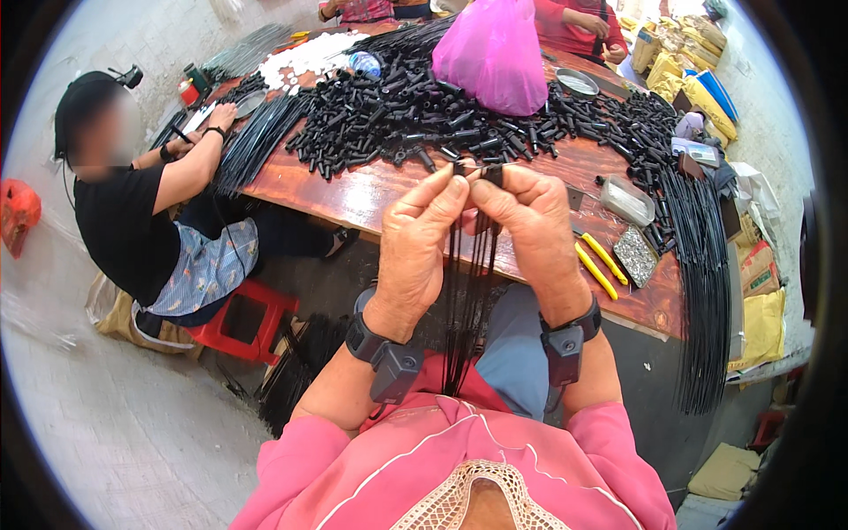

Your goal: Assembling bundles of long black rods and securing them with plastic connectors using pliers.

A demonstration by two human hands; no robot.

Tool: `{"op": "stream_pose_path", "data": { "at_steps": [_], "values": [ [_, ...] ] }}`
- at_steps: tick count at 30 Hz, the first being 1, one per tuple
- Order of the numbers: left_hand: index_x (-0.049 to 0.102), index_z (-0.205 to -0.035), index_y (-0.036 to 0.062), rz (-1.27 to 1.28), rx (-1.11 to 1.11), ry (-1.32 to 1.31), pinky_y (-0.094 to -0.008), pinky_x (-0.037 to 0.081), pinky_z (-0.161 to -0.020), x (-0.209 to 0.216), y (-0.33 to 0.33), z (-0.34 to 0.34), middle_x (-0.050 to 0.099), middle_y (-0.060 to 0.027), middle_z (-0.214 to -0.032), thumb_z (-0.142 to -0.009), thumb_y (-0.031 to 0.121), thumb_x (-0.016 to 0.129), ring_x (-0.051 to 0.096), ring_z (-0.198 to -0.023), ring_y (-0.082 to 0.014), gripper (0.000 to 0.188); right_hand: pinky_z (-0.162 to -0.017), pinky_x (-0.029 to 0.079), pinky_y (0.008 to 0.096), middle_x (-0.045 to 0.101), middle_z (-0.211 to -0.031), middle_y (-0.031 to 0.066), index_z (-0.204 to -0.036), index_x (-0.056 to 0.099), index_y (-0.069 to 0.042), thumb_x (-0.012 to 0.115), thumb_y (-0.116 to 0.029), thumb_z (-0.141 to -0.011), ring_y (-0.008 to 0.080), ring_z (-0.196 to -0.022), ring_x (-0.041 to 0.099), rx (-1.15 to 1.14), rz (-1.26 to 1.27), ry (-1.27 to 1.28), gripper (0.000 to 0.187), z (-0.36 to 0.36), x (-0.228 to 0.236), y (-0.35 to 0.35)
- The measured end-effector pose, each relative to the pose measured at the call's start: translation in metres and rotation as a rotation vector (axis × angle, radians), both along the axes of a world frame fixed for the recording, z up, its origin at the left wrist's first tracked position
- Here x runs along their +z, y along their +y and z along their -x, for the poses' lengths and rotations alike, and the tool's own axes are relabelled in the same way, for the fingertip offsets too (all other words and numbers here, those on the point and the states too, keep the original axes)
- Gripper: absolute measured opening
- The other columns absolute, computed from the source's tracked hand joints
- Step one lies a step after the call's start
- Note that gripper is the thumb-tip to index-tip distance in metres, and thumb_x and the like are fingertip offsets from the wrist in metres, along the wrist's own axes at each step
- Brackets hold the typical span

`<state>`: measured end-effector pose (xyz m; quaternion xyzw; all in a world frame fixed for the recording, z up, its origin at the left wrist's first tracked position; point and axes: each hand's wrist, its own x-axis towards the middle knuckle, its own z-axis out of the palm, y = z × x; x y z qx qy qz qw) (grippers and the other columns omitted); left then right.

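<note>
My left hand and my right hand meet in front of me at the table's near edge. Both are closed, with thumbs and fingers pinching the top ends of a bundle of thin black rods, which hangs down toward my lap. Short black pieces show at the fingertips; how they join the rods is too small to tell. Just beyond my hands, a large heap of black cylindrical parts covers much of the reddish-brown wooden table. Yellow-handled pliers lie to the right of my right hand.
Beside the pliers are a tray of small metal bits and a clear plastic box. Long black rods overhang the right edge. A magenta bag stands on the heap. A co-worker sits left on a red stool.
</note>
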<state>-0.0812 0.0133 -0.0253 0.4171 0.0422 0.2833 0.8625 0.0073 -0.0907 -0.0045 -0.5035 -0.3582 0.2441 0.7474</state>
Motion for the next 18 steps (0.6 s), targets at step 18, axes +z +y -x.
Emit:
{"op": "stream_pose_path", "data": {
  "at_steps": [18],
  "values": [
    [0.073, -0.1, 0.0092, -1.235, 0.598, 0.752, -0.04, 0.049, -0.078, -0.099, 0.172, -0.075, 0.06, -0.014, -0.085, -0.07, 0.01, 0.068, 0.06, -0.085, -0.0305, 0.031, -0.058, 0.055, 0.0241, 0.069, -0.083, 0.0061, -0.096, 0.068, 0.001, 0.067, -0.019, -0.09, 0.0091, -0.068, 0.064, -0.059, 0.076, 0.08, 0.02, -0.056, -0.036, 0.003]
  ]
}}
